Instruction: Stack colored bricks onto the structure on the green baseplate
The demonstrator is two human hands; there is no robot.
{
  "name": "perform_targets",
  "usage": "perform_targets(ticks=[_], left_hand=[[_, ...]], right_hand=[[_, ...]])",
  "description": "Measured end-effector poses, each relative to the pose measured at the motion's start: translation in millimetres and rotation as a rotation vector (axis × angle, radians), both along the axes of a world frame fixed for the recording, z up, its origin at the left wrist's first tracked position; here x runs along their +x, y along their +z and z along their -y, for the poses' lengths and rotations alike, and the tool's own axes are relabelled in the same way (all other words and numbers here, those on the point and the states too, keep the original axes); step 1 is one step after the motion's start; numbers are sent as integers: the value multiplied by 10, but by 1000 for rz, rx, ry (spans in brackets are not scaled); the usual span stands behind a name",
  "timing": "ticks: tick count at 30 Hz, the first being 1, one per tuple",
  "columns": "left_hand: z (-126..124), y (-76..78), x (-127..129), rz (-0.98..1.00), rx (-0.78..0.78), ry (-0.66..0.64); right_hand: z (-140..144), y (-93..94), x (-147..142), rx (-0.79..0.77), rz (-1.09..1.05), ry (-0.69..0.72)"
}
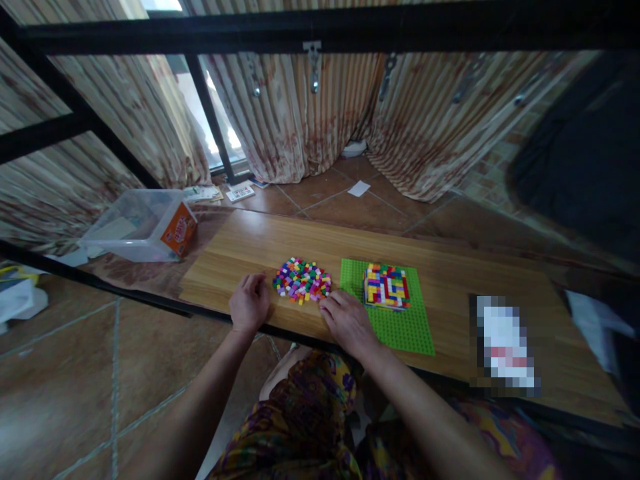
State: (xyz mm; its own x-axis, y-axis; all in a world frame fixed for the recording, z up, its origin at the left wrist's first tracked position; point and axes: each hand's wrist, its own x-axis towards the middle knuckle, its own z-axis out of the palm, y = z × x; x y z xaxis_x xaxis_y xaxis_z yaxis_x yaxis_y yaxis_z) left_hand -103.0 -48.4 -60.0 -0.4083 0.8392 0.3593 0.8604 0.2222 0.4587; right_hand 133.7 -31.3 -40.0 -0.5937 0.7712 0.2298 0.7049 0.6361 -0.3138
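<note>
One pile of little bricks [302, 280] on the wooden tabletop [240, 257], in many colours, too many to count. Left hand [249, 301] flat on the wood just left of the pile, fingers curled a bit, holding nothing. Right hand [347, 320] at the pile's lower right edge, fingertips [325, 303] touching the nearest bricks, loosely bent; cannot tell if a brick is pinched. One green baseplate [407, 327] just right of the pile, partly under the right hand. One square block of stacked bricks [387, 285] on the plate. One clear plastic box [137, 223] far left, with one orange label.
</note>
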Motion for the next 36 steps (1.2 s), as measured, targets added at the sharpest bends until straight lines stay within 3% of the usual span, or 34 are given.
perform_targets(ticks=[24,36], left_hand=[[-39,61,-9,4,6,4],[-51,79,-7,-2,-23,11]], right_hand=[[-10,1,83,56,-80,79],[-16,129,206,-6,-136,103]])
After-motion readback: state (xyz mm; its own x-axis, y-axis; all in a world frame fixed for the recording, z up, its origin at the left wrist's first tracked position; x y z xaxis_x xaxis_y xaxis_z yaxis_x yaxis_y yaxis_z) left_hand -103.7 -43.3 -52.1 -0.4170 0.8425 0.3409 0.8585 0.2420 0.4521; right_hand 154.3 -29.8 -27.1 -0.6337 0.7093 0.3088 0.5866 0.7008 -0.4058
